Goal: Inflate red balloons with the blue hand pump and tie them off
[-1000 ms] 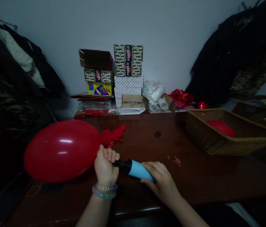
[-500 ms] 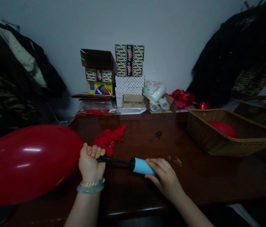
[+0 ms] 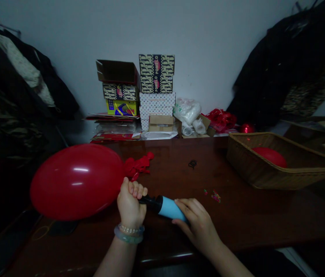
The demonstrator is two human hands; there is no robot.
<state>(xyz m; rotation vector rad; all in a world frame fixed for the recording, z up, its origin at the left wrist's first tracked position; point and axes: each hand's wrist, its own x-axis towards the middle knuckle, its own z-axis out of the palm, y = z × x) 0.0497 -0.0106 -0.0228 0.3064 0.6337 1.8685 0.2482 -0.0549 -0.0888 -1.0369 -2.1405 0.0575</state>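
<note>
My left hand [image 3: 132,198] is closed in a fist around the black end of a balloon pump and the neck of a red balloon [image 3: 77,181]. The balloon is large and swollen, and it sticks out to the left of my fist. Wrapped round the pump's light-blue barrel [image 3: 171,208] is my right hand [image 3: 198,223]. Little of the pump's black rod shows between the two hands. Just beyond my left fist lies a pile of limp red balloons [image 3: 139,164], partly hidden by the swollen one.
At the right, a wicker basket [image 3: 254,175] holds another red balloon [image 3: 270,157]. Small coloured bands [image 3: 215,196] and a dark coil [image 3: 192,164] lie on the brown table [image 3: 176,173]. Stacked boxes [image 3: 156,107] and plastic bags [image 3: 187,110] stand along the wall. Clothes hang on both sides.
My left hand has moved right towards my right hand, and the pump's rod has slid into the barrel. The swollen balloon came along to the right and now shows whole.
</note>
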